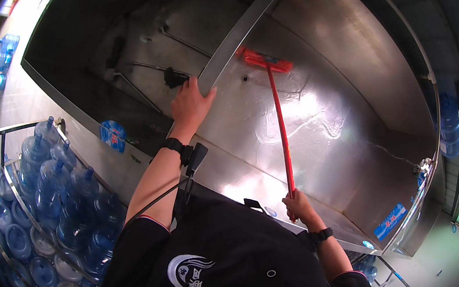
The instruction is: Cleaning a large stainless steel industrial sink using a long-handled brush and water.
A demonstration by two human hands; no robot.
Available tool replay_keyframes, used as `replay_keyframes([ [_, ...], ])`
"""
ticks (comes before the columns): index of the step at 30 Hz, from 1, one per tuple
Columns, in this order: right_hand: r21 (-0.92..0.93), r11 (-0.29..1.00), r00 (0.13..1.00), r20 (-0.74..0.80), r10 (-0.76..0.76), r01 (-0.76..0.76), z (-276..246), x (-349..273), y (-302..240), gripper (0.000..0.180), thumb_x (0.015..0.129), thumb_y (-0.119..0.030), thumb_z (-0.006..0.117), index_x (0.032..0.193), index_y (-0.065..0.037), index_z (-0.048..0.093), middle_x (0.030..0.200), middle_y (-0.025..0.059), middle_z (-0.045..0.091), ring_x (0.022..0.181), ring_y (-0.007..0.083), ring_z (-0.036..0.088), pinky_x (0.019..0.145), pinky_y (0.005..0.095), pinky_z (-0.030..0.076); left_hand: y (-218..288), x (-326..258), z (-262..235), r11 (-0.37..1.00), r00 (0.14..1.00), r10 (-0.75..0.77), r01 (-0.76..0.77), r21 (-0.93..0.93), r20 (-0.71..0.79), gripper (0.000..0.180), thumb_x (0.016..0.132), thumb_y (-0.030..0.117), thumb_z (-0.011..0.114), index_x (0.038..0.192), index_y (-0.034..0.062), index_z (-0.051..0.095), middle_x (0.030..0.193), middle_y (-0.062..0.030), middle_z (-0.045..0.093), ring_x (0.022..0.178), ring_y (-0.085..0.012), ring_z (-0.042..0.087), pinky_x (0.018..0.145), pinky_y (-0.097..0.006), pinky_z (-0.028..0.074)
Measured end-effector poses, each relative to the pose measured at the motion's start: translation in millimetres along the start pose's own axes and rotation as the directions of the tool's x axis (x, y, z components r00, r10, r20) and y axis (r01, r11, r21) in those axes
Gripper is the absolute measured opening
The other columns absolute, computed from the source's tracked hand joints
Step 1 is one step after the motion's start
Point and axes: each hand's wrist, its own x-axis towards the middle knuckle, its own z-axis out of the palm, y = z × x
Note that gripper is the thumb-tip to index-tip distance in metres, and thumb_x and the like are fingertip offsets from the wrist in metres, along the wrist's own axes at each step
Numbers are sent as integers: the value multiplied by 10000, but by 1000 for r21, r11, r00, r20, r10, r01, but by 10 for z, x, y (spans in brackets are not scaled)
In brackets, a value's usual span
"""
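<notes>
Stainless steel tank [346, 56]: large open vessel with a shining, wet-looking floor and tall walls, filling most of your view from above.

Dividing rail [248, 23]: flat steel bar running across the tank from the upper right down to your left hand [191, 103]. That hand lies over the rail's near end, fingers curled on its edge, a black strap on the wrist.

Red brush [280, 119]: long red handle, red head resting on the tank floor just right of the rail. Your right hand [298, 204] is clamped round the handle's near end, close to the tank's front rim; a black strap sits on that wrist too.

Pipes [142, 88]: thin tubes and a dark fitting in the darker compartment left of the rail.

Water bottles [54, 191]: blue, large, lying stacked in a metal rack [3, 137] at your left, well apart from the tank. More blue bottles [0, 58] stand farther off at upper left, and others [452, 130] at the right edge.

Blue label [390, 222]: stuck to the tank's outer wall at lower right.
</notes>
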Motion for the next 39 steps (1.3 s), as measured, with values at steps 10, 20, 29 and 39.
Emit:
replay_keyframes([
  [10, -40, 999, 999, 0, -32, 32, 68, -204, 133, 163, 863, -85, 598, 835, -35, 445, 570, 50, 518, 403, 165, 546, 329, 300, 407, -11, 13, 24, 1000, 1000, 16, -16, -9, -18, 511, 830, 448, 660, 1109, 42, 524, 1028, -138, 631, 1000, -337, 621, 752, -471, 533],
  [20, -67, 998, 998, 56, 18, -14, -49, -421, -36, 166, 892, -134, 602, 871, -46, 463, 596, 41, 514, 436, 152, 543, 373, 288, 431, -3, 1, 7, 1000, 1000, 16, -16, -6, -21, 517, 827, 451, 663, 1102, 35, 527, 1024, -133, 637, 993, -336, 623, 772, -463, 533],
  [29, 392, 920, 996, 76, -39, 6, -287, -427, -150, 251, 955, -294, 544, 979, -45, 516, 673, 44, 544, 510, 137, 540, 453, 274, 432, 1, 15, 13, 1000, 1000, 9, -9, 5, -10, 494, 823, 443, 674, 1084, 52, 522, 1048, -129, 639, 1010, -319, 618, 758, -457, 547],
  [39, 365, 931, 998, 67, -19, -6, -286, -466, -264, 224, 967, -211, 496, 1040, 0, 503, 631, 15, 440, 483, 120, 430, 435, 265, 374, 39, 17, -14, 1000, 1000, 9, -9, -1, 5, 493, 823, 437, 679, 1078, 44, 525, 1052, -131, 639, 1007, -321, 618, 764, -452, 548],
])
